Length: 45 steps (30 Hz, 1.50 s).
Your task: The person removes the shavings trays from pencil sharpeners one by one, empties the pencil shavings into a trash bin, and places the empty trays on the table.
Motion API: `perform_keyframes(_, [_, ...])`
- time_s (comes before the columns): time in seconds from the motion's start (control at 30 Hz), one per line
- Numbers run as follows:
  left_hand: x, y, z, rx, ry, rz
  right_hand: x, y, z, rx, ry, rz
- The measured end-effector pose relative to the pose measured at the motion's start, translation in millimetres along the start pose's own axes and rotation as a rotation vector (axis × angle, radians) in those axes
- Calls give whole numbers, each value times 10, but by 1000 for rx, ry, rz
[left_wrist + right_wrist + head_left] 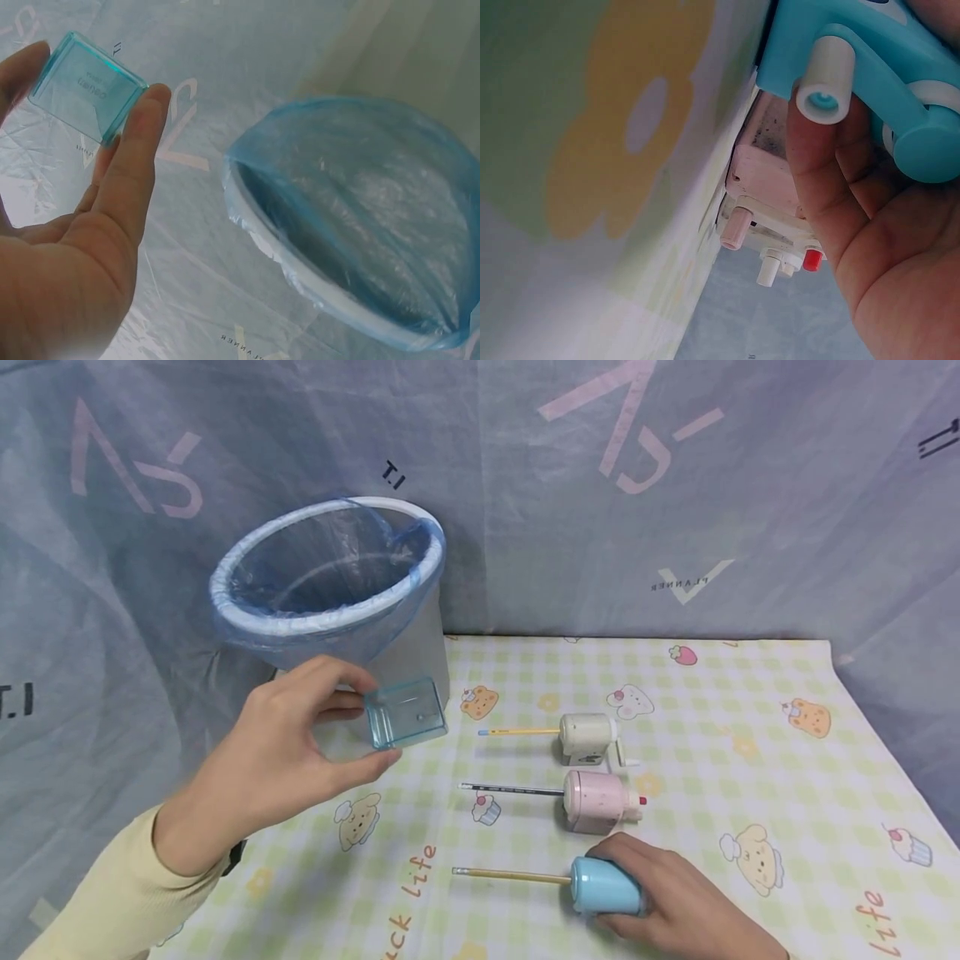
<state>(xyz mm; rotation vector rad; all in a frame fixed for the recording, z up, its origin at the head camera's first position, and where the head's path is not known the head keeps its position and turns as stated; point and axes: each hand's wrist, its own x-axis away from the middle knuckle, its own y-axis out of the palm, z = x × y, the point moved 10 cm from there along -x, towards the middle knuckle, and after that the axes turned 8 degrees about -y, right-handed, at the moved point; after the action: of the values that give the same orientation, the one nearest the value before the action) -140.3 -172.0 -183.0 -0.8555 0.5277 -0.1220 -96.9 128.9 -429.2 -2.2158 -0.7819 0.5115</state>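
Note:
My left hand (277, 743) pinches a small see-through teal shavings drawer (407, 714) between thumb and fingers, held up in front of the bin. In the left wrist view the drawer (86, 90) looks hollow, with faint lettering on it. My right hand (675, 893) grips a blue crank pencil sharpener (606, 885) at the table's near side. A natural-wood pencil (517, 877) sticks out of its left end. The right wrist view shows its crank handle (829, 79) beside my fingers.
Behind the blue sharpener stand a pink sharpener (596, 802) with a black pencil (513, 790) and a cream sharpener (587, 733) with a yellow pencil (521, 732). A bin (311, 625) with a blue liner stands at the back left. Grey-blue cloth (555, 527) hangs behind the checked tablecloth (720, 760).

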Motion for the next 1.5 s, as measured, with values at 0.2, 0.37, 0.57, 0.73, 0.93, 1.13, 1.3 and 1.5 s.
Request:
perform_keyframes(0.2, [38, 88, -43, 10, -12, -27, 3, -6, -17, 12, -4, 6])
perform_keyframes(0.37, [67, 177, -98, -2, -24, -53, 3, -31, -47, 19, -30, 29])
perform_keyframes(0.57, [106, 303, -175, 14, -57, -97, 1, -23, -51, 20, -28, 29])
perform_keyframes(0.73, [166, 416, -251, 46, -85, -126, 1, -22, -46, 22, -23, 28])
perform_keyframes(0.93, [252, 600, -385, 82, -150, -188, -1, -25, -54, 29, -32, 33])
perform_keyframes(1.13, [332, 887, -544, 104, -226, -281, 2, -26, -50, 36, -31, 35])
perform_keyframes(1.3, [411, 1145, -678, 133, -290, -373, 0, -24, -51, 37, -34, 39])
perform_keyframes(1.5, [526, 1418, -813, 163, -349, -459, 1, -31, -56, 41, -41, 44])
